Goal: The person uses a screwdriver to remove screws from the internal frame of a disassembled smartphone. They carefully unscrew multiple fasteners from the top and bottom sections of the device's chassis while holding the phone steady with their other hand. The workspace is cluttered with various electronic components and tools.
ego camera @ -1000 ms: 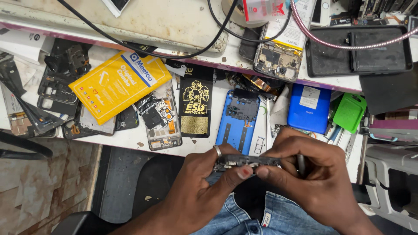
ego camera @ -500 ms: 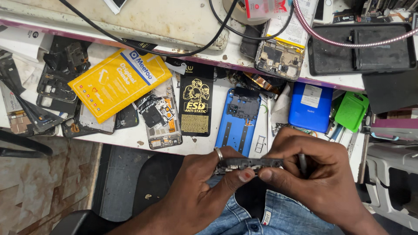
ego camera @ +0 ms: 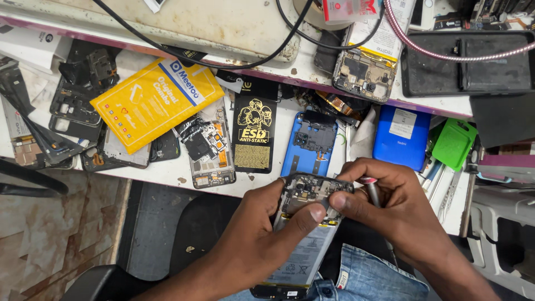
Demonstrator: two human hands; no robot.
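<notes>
An opened phone, back removed and battery exposed, is held over the person's lap. The left hand clamps its upper edge, thumb pressed on the camera end. The right hand pinches that same end, and appears also to grip a screwdriver (mostly hidden by fingers). Beyond, on the workbench: a blue back cover, a black anti-static pouch, a yellow packet.
</notes>
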